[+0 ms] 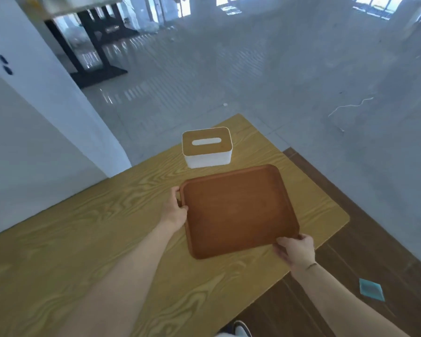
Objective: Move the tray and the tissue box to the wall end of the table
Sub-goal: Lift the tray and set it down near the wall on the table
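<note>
A brown wooden tray [238,210] lies on the light wooden table [83,239], empty and turned slightly askew. My left hand [175,210] grips the tray's left rim near the far corner. My right hand [294,249] grips its near right corner. Just beyond the tray stands a white tissue box [207,148] with a wooden lid and a slot on top, close to the table's far corner and apart from the tray.
A white wall [34,132] runs along the table's left side. The table's right edge drops to a dark wooden floor [350,239], where a teal square [371,289] lies. A black-framed table [93,45] stands far off on the grey glossy floor.
</note>
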